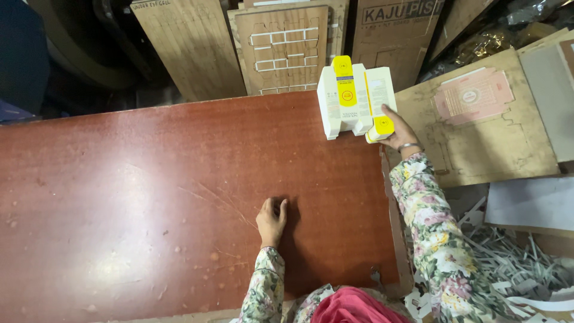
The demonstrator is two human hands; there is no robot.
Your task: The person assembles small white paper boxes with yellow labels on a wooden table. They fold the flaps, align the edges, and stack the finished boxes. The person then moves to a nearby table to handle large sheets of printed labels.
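Red-brown table (149, 197), left hand (271, 220) flat; right hand (399, 133) on flat carton blank (354, 98).

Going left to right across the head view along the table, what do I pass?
Bare red-brown table → left hand → white and yellow carton blanks → right hand → brown board with a pink carton cutout.

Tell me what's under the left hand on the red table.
Only the bare red-brown tabletop shows around the left hand, which rests knuckles up. Nothing sticks out from beneath it; the patch under the palm is covered.
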